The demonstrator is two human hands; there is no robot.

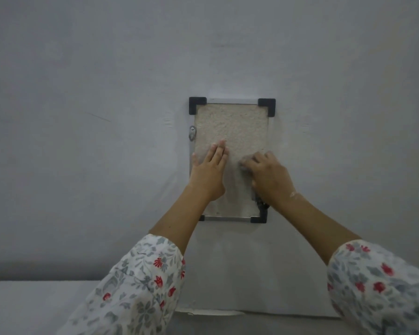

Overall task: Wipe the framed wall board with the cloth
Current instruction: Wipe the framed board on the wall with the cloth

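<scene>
A small upright board (231, 128) with a beige speckled face, a thin metal frame and black corner caps hangs on the grey wall. My left hand (209, 170) lies flat on the board's left half, fingers together and pointing up. My right hand (267, 176) presses against the right half with fingers curled over a small grey cloth (244, 164); only a bit of the cloth shows at the fingertips and below the palm. Both arms hide the board's lower part.
A metal hanger clip (192, 136) is screwed to the frame's left side. The plain grey wall (107, 93) spreads all around the board. A grey ledge or surface (34, 305) runs along the bottom of the view.
</scene>
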